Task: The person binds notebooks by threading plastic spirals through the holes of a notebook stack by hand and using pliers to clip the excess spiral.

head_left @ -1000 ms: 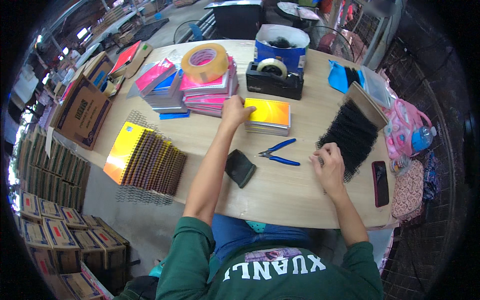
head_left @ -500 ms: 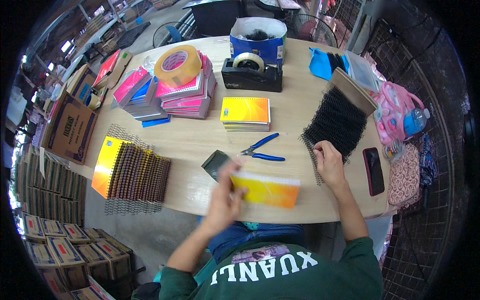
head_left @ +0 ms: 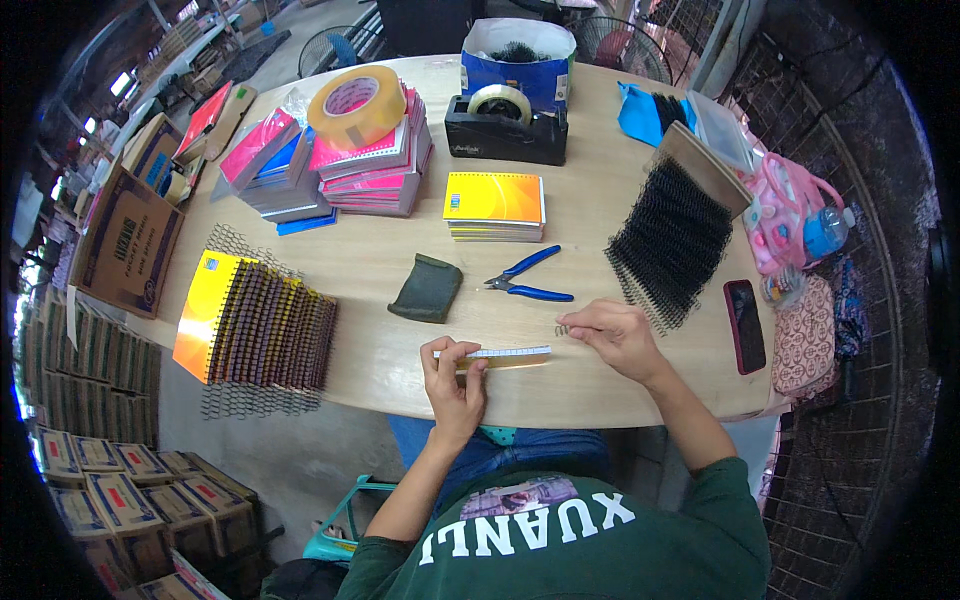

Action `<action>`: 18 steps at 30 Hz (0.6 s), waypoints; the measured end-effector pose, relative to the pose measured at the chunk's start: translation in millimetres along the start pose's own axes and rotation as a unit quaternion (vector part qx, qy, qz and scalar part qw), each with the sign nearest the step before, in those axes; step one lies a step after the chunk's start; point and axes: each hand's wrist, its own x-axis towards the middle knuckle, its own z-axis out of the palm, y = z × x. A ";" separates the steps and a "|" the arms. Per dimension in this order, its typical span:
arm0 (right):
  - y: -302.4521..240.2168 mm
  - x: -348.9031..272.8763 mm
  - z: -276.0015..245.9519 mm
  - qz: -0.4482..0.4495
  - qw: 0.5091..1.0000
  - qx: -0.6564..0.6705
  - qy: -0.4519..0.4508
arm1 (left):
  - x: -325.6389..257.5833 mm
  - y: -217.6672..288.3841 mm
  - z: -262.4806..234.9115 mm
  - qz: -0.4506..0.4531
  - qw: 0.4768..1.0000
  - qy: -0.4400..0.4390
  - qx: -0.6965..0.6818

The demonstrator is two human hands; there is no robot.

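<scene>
Left hand (head_left: 456, 395): closed on one end of a yellow notebook (head_left: 515, 351), edge up, over the near part of the surface (head_left: 370, 350). Right hand (head_left: 622, 345): pinching a small dark coil (head_left: 562, 328), just right of the notebook, apart from it. Risks, judged: coil bent or dropped, from a tight or slack pinch; pages skewed, from the one-ended hold. Outward: blue-handled cutters (head_left: 540, 294), beyond; heap of black coils (head_left: 675, 240), right. Changes since half a second ago: notebook turned from cover-up to edge-up; right hand shifted from heap toward notebook.
</scene>
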 end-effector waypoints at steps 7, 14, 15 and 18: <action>0.4 1.6 4.8 -0.054 0.997 0.056 -0.012 | -2.0 7.1 1.1 -0.045 0.998 0.015 -0.028; -0.7 4.2 7.6 -0.049 0.995 0.085 -0.020 | -1.0 4.1 -0.7 -0.037 0.999 0.005 -0.014; 0.8 4.7 5.9 -0.064 0.992 0.100 -0.035 | 0.4 5.2 -0.6 -0.037 0.999 0.004 -0.012; 5.6 4.1 5.5 -0.072 0.989 0.112 -0.065 | 2.8 7.2 0.2 -0.038 0.999 0.005 -0.005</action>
